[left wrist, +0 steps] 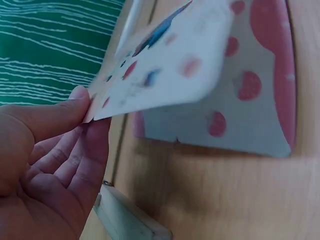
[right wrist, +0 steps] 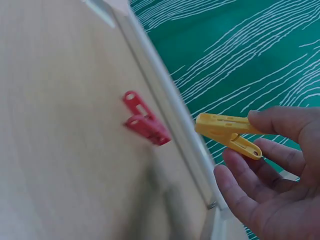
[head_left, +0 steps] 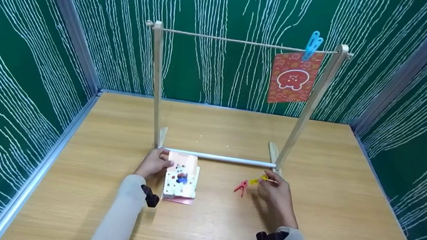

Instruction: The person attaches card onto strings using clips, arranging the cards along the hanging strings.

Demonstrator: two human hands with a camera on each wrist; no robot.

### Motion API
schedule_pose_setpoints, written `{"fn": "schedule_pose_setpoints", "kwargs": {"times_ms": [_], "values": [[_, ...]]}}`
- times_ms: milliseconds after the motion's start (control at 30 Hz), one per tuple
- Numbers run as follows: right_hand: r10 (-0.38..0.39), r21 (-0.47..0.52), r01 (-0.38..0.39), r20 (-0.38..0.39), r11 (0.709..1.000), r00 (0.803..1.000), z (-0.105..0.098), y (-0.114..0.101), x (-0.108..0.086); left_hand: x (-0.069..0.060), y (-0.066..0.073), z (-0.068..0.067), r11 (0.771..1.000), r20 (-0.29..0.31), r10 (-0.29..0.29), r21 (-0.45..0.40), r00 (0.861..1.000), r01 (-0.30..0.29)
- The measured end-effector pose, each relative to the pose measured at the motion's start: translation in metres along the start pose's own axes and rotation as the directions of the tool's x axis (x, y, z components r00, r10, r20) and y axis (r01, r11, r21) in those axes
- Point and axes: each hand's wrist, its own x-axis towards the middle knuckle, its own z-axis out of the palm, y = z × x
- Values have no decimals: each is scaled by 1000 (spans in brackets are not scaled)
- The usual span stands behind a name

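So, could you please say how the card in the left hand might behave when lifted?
The card is probably fairly stiff: pinched near one edge by the left hand, it juts out with little droop. It looks thin, so it is likely light for its size. Being flat, it seems unlikely to roll.

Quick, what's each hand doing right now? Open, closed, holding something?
Left hand: closed, pinching a spotted card by its edge.
Right hand: closed, holding a yellow clothespin between thumb and fingers.
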Motion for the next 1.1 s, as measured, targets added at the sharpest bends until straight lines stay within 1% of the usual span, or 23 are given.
{"fn": "schedule_pose_setpoints", "kwargs": {"times_ms": [100,167,267,333,400,467,533,667,767,867,967,1100], "values": [[-16,-19,16,-3,1000,1000,-1,-11,-1,1,9,2,998,-20,-21,-61,1000,20],[-41,-51,40,-16,998,999,-1,-19,-2,1,14,4,997,-37,-17,-76,999,15],[-112,-70,108,-42,992,993,0,-30,-2,3,23,8,995,-70,31,-97,997,-38],[-148,-64,144,-62,988,987,1,-37,-1,4,30,10,992,-91,67,-99,994,-76],[-166,-37,164,-70,986,984,2,-45,0,5,38,13,988,-107,93,-113,990,-105],[-178,-26,177,-74,984,981,2,-53,0,5,48,15,988,-116,89,-119,989,-102],[-199,-28,197,-79,980,977,2,-62,1,4,58,16,988,-127,97,-106,987,-110],[-210,-44,208,-55,977,976,1,-79,1,2,78,17,988,-141,111,-96,984,-125],[-203,-55,201,-24,978,979,-1,-93,0,1,92,19,983,-142,130,-113,981,-146],[-223,-69,222,-8,973,975,-2,-106,-1,0,108,20,977,-151,151,-128,977,-171],[-266,-82,266,11,960,964,-3,-120,-3,-1,125,22,970,-173,178,-137,969,-203],[-336,-94,338,29,937,941,-3,-139,-4,-3,144,24,953,-197,242,-133,950,-270]]}}
